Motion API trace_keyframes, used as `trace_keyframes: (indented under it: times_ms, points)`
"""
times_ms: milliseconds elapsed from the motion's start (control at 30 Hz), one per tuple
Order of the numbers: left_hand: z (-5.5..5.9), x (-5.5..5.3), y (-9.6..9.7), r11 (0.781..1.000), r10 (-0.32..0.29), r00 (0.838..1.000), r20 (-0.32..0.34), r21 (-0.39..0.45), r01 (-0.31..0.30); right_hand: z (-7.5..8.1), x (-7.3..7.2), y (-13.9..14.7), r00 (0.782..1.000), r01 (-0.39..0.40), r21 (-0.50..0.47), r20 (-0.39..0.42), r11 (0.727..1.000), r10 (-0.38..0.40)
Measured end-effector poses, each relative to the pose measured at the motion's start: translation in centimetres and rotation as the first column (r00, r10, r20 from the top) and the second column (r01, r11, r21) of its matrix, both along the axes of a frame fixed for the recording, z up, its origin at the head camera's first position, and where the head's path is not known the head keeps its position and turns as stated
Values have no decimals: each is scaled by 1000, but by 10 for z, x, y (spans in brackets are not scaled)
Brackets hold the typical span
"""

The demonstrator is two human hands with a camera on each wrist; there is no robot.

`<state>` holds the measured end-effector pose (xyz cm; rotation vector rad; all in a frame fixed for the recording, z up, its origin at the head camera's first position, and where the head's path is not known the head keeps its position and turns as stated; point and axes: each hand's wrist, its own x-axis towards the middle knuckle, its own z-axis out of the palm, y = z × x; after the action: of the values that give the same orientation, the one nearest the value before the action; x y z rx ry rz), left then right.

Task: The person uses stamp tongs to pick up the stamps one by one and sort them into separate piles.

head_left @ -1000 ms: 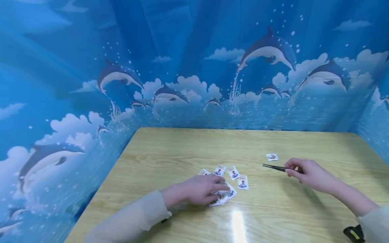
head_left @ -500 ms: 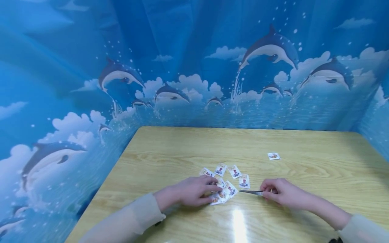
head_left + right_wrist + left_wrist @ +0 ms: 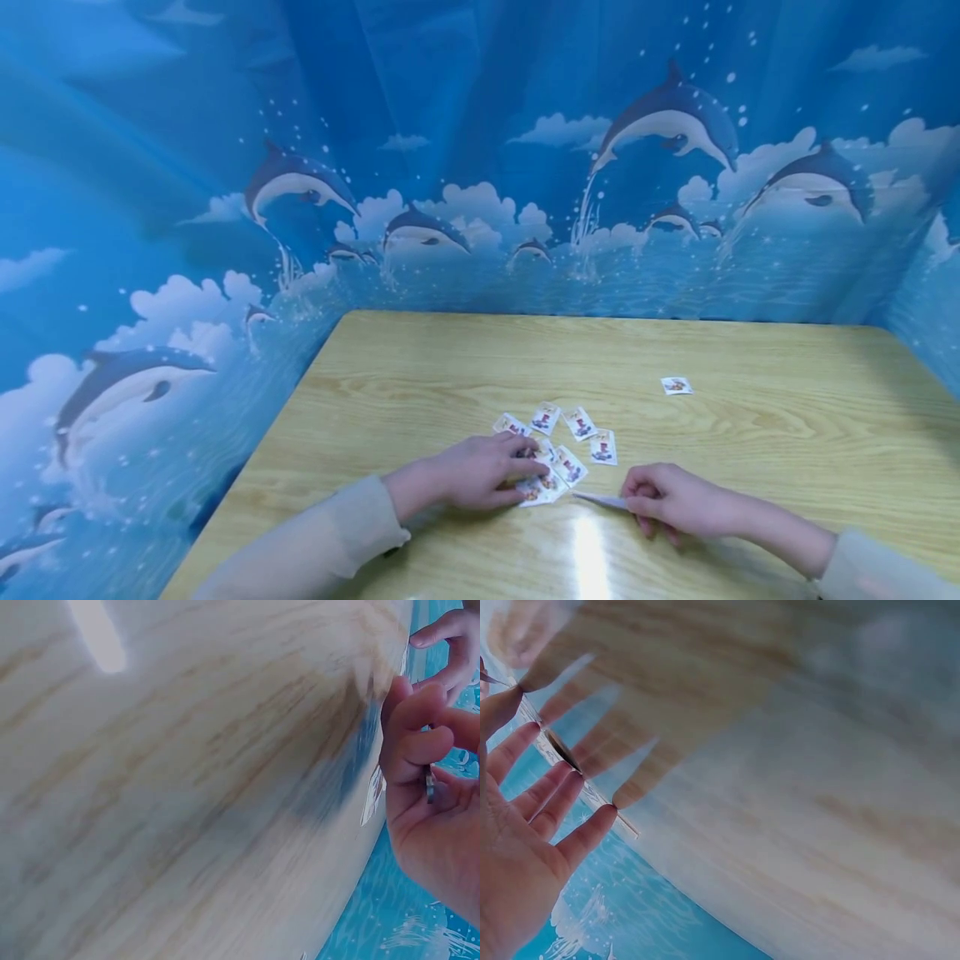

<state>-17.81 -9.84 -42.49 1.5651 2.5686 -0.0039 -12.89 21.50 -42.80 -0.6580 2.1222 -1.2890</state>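
Across from near the lone square white printed card [image 3: 677,386], towards the far right corner of the pale wood-grain table [image 3: 450,354], my right hand [image 3: 677,500] has swung in, pinching slim, pointed metal tweezers [image 3: 602,501]. My left hand [image 3: 480,472] rests, fingers spread, on small overlapping white printed cards [image 3: 569,467], nearer the left edge. Whether the tips touch one, I can't tell; low and level seems best, pressing lightly on the rest.
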Motion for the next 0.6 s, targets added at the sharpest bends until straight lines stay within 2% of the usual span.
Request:
trace_keyframes:
  times_ms: [133,600]
  points:
    - [0,0,0,1000,0,1000,6,7,0,0,-1,-3,1000,24,10,-18,1000,-24]
    - [1,0,1,999,18,1000,20,34,-19,-3,-7,-10,999,19,15,-36,1000,-19]
